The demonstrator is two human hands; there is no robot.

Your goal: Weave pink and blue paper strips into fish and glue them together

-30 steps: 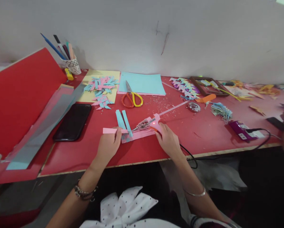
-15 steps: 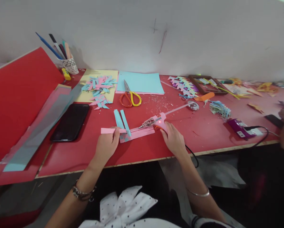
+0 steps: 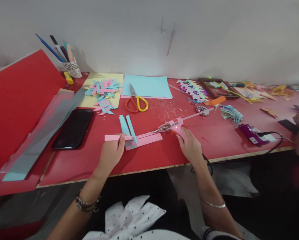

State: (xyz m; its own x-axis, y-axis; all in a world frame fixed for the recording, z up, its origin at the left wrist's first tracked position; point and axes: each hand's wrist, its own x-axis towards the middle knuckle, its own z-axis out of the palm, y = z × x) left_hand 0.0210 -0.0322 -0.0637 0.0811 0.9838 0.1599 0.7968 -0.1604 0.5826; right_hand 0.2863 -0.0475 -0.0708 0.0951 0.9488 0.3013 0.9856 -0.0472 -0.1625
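One black phone (image 3: 73,129): flat on the red table (image 3: 149,161), left of the hands.
Paper pile (image 3: 105,87): pink and blue pieces heaped on a yellow sheet (image 3: 89,80); whether they are finished, I cannot tell.
Left hand (image 3: 111,154): thumb and fingers pinch a short pink strip (image 3: 111,137) at the checked patch.
Blue strips (image 3: 124,125): two, crossing the pink at their near ends; far ends loose, so that part looks undone.
Checked patch (image 3: 131,145): on the table between the hands, just beside the left; a small pink-and-blue weave is formed, probably an early stage.
Scissors (image 3: 137,104): beyond the patch, lying unused.
Long pink strips (image 3: 150,138): run right from the patch, mostly uncrossed.
Glue gun (image 3: 173,126): light on, nozzle near the strips' right ends; contact and fresh glue cannot be told.
Right hand (image 3: 191,145): wrapped around the gun's handle.
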